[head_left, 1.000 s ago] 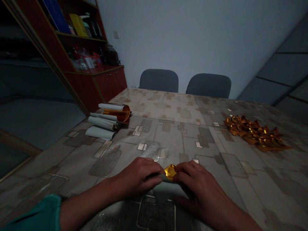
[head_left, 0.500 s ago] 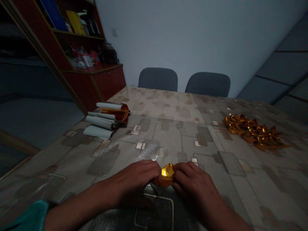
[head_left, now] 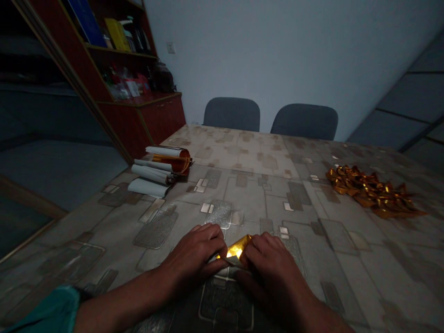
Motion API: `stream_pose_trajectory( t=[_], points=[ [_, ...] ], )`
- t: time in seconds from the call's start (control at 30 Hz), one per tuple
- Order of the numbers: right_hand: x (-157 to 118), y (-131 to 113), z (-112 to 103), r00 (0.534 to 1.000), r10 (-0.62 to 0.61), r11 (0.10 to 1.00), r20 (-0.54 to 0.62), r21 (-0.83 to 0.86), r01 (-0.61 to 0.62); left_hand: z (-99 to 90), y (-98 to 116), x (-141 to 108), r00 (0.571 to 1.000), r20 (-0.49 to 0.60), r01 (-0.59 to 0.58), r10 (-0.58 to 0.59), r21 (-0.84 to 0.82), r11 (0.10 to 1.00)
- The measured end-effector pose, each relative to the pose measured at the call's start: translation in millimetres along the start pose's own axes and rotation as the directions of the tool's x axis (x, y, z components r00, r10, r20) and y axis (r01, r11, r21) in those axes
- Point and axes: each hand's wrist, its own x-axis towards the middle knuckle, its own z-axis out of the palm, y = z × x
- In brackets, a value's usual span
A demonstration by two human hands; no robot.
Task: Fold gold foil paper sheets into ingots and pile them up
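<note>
A small piece of folded gold foil paper is held between my two hands, just above the near part of the table. Its shiny side catches the light, and a dull pale flap shows along the lower edge. My left hand pinches the left end with thumb and fingers. At the other end, my right hand has its fingers closed on the paper. Both hands cover much of it, so its full shape is hidden.
Loosely rolled gold paper sheets with pale backs lie at the table's left. A cluster of folded gold foil pieces sits at the right. Two grey chairs stand behind the patterned tablecloth. A red-brown cabinet is at back left.
The gold paper has turned and flattened between my hands, now showing a pale flap. My left hand has rolled its grip slightly upward. The view has shifted a little to the left.
</note>
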Motion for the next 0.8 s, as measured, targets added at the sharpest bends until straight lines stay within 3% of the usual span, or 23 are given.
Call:
stream_pose_trajectory(
  t=[0.2, 0.53, 0.8],
  points=[
    [6, 6, 13, 0.996, 0.078, 0.995, -0.047, 0.072, -0.075, -5.9, 3, -5, 0.993, -0.029, 0.114, -0.114, -0.02, 0.993],
    [0, 10, 24, 0.984, 0.073, 0.997, -0.162, 0.039, -0.067, -13.4, 8, -2, 0.972, 0.018, 0.236, -0.236, -0.014, 0.972],
    [1, 7, 22, 0.98, 0.09, 0.995, -0.176, 0.05, -0.083, -16.5, 15, 2, 0.966, 0.018, 0.256, -0.256, 0.032, 0.966]
  ],
)
